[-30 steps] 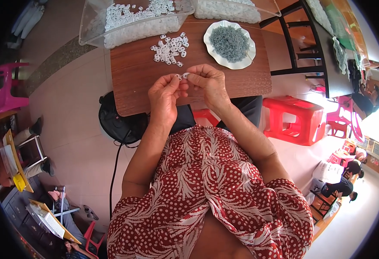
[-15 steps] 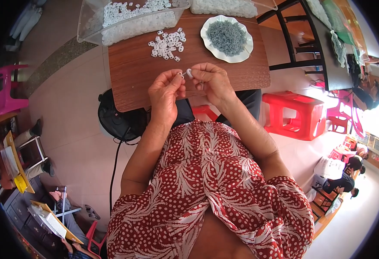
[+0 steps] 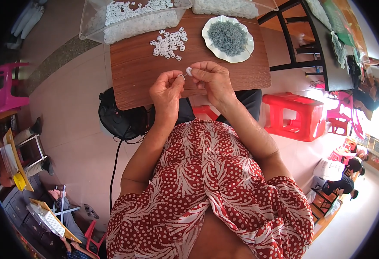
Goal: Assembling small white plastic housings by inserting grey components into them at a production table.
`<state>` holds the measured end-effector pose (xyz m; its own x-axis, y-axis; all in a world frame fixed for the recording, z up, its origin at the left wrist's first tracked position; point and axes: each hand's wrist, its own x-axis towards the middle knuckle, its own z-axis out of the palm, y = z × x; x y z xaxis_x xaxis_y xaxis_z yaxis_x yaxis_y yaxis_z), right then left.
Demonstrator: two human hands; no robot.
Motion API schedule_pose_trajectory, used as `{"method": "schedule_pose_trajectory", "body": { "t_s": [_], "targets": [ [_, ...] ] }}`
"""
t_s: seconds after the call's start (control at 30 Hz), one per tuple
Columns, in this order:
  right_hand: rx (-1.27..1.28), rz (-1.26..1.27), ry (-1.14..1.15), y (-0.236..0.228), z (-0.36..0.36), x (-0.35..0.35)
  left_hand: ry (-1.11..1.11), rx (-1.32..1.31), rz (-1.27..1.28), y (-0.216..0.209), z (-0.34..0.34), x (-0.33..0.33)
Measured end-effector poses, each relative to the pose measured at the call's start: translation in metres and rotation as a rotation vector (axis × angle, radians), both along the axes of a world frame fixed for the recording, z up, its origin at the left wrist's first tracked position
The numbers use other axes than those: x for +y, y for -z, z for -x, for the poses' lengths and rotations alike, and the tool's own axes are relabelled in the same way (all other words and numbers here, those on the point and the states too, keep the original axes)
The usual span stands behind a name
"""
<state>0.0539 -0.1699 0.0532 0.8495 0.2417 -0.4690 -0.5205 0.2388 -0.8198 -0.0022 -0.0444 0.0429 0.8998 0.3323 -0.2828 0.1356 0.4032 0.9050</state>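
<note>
1. in the head view, a small white piece is being pinched between the thumb and forefinger of the right hand; these two fingers are being clamped on it.
2. a second white piece is being gripped by the thumb and forefinger of the left hand, with much of it being hidden behind the fingertips.
3. both hands are being held near each other, slightly apart, over the near part of the brown table; the two pieces are being brought face to face in the gap. something thin is being shown between them, but whether they are being linked by it cannot be told.
4. beyond the left hand, a loose heap of white pieces is being borne by the tabletop.
5. beyond the right hand, many short grey strands are being held in a white plate with a scalloped rim.
6. at the far edge, more white pieces are being contained in a clear plastic box, and pale pieces are being gathered to its right.
7. to the right of the table, floor space is being taken up by a red stool.
8. in the right background, a white bag is being seen near other people; any printing on it is being blurred past reading.
</note>
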Motion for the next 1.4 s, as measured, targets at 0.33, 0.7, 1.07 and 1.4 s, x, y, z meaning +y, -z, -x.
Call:
{"method": "schedule_pose_trajectory", "body": {
  "t_s": [0.33,0.7,1.07,1.4],
  "targets": [
    [-0.081,0.110,-0.004,-0.004,0.003,0.006,-0.035,-0.018,-0.050,0.003,-0.001,-0.001],
    [-0.262,0.201,-0.009,-0.002,0.010,0.011,-0.032,-0.044,-0.095,0.005,0.000,-0.003],
    [-0.385,0.287,-0.030,-0.003,0.011,0.012,-0.001,-0.015,-0.084,0.002,-0.002,0.000],
    [-0.365,0.257,-0.063,-0.001,0.010,0.009,-0.006,-0.014,-0.007,0.003,-0.005,-0.003]
  ]
}}
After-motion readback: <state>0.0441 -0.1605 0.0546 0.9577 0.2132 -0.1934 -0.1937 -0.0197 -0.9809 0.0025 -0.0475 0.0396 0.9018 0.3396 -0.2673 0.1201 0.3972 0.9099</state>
